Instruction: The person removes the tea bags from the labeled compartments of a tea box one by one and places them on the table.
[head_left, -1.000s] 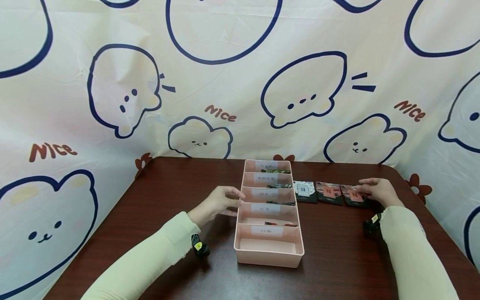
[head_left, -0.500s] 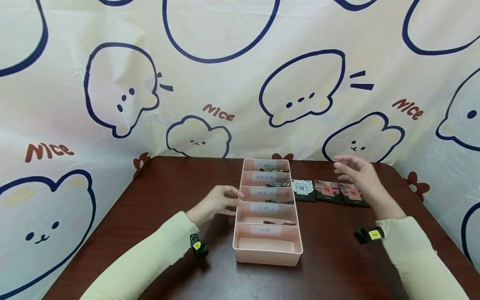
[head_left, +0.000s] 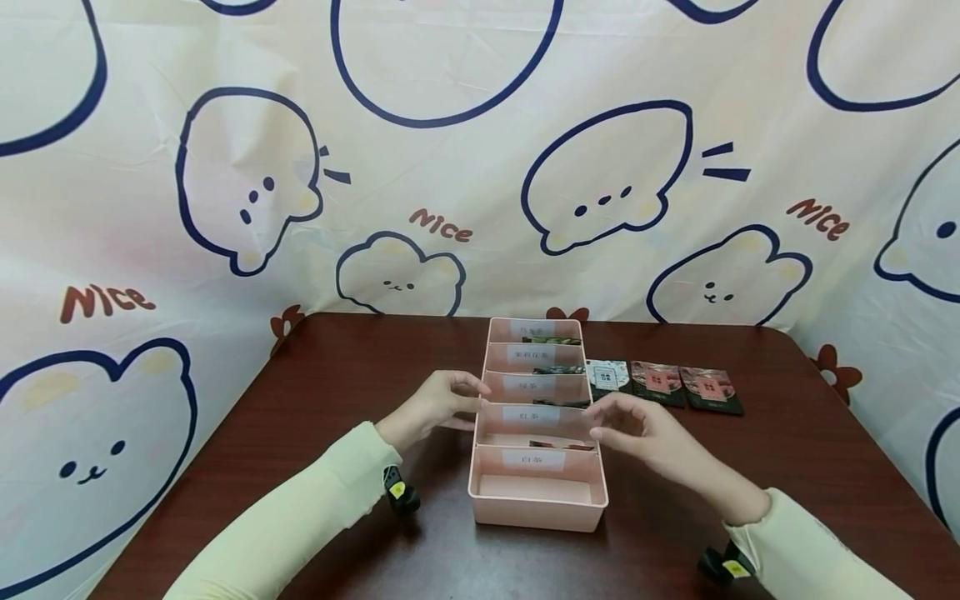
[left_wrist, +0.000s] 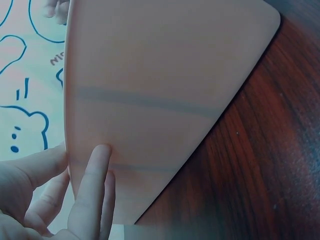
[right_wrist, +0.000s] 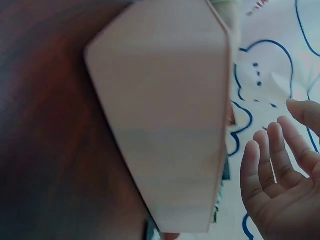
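Note:
A long pink divided box (head_left: 536,514) with paper labels stands lengthwise on the table, thin packets standing in several of its compartments. My left hand (head_left: 435,408) touches its left side; in the left wrist view, fingertips (left_wrist: 101,152) lie along the outer wall and others meet the rim. At the right rim hovers my right hand (head_left: 645,433), thumb and index finger apart. The right wrist view has its fingers (right_wrist: 281,155) loosely bent with nothing held, clear of the box wall (right_wrist: 165,100). A reddish packet (head_left: 562,447) stands in the compartment near that hand.
Right of the box, a white-and-dark packet (head_left: 608,377) and two red-and-dark packets (head_left: 657,382) lie in a row on the brown table (head_left: 360,346). A patterned cloth (head_left: 480,167) hangs behind the table.
My right hand has left the rightmost packet on the table, lifted, and come left and nearer to the box's right rim. My left hand stays at the box's left side.

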